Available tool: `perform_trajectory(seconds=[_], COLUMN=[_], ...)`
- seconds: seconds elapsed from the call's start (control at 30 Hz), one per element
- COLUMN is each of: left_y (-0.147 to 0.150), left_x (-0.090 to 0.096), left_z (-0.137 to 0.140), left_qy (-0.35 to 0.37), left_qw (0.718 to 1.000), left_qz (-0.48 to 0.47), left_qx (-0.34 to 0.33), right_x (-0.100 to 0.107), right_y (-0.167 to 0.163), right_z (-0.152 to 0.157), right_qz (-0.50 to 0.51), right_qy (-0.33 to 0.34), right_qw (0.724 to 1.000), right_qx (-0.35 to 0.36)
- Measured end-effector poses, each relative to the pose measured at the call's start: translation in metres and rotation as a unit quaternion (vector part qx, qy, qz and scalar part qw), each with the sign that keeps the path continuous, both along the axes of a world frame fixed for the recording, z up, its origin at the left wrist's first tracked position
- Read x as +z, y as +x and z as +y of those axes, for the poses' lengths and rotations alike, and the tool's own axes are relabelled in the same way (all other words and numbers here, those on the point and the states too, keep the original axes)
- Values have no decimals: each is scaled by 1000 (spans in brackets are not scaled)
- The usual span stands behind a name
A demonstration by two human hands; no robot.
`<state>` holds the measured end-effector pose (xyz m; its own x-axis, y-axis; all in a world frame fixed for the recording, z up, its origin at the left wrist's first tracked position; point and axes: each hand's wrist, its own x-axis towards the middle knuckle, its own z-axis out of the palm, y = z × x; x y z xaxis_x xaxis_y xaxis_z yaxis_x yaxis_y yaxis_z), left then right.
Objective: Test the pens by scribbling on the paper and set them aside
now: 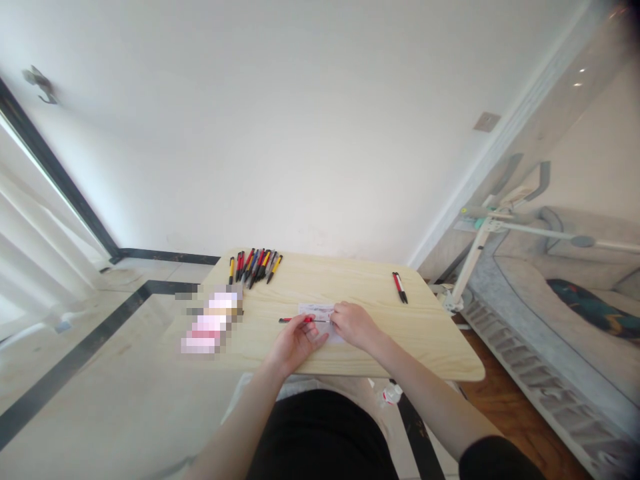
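— Head view: what does each grip have?
— The left grip [296, 341] grasps a red pen [287, 320]; the right grip [356, 324] pinches the thin rod [323, 321] jutting from it, over the paper [314, 308]
— And around?
— Pen pile [256, 265] beyond and left of them, two pens [399, 287] beyond and right, on the worktop [430, 343]

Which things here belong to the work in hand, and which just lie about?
Likely in use: red-black pen; white printed sheet; multicoloured pen pile; red and white pen pair; pale wooden table.

Lying about: clear plastic bottle; grey upholstered sofa.
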<state>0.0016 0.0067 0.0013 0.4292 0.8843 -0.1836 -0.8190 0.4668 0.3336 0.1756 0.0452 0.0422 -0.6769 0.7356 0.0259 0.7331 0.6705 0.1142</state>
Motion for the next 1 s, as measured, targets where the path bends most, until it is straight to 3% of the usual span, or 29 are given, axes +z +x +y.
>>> perform_trajectory(seconds=[0.47,0.63,0.7,0.77,0.83,0.9,1.0], left_y=[-2,-2,-1,-1,0,0,0], left_x=[0,0,0,-1,-2,-3,-3], left_z=[0,-1,-1,-1,0,0,0], left_qy=[-4,-9,-11,-17,-23,-23,-19], left_qw=[1000,1000,1000,1000,1000,1000,1000], left_qz=[-10,-16,-18,-14,-8,-3,11], left_qx=[1,-4,-2,4,13,19,22], right_x=[4,4,-4,-14,-24,-33,-40], right_y=[-2,5,7,7,3,-4,-16], right_z=[12,7,1,-6,-14,-22,-31], right_qz=[17,192,318,449,570,677,772], right_qy=[15,0,-19,-45,-74,-120,-169], right_qw=[996,981,946,885,803,703,578], right_qx=[81,-7,-61,-116,-160,-183,-204])
